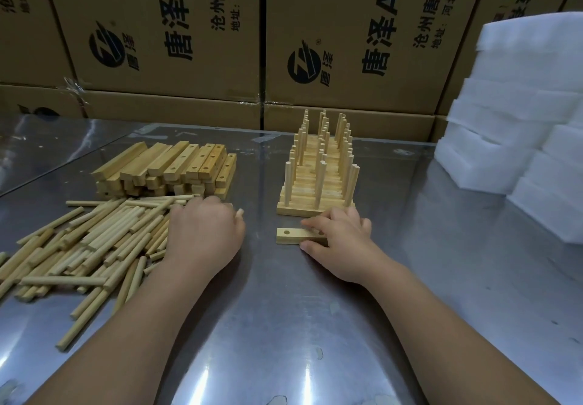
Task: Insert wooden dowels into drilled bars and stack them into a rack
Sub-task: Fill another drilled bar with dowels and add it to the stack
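Observation:
A short drilled bar (291, 235) lies flat on the metal table, its holes facing up. My right hand (339, 240) grips its right end, thumb on the near side and fingers over the top. Just behind it stands the rack (318, 168), stacked bars with three rows of upright dowels. My left hand (205, 231) rests palm down at the right edge of the loose dowel pile (85, 246), fingers curled among the dowels; I cannot tell whether it holds one. A stack of undrilled and drilled bars (170, 168) lies behind the dowels.
Printed cardboard boxes (189, 41) form a wall along the table's far edge. White foam blocks (520, 114) are stacked at the right. The shiny metal table (284, 325) reflects light in front of my arms.

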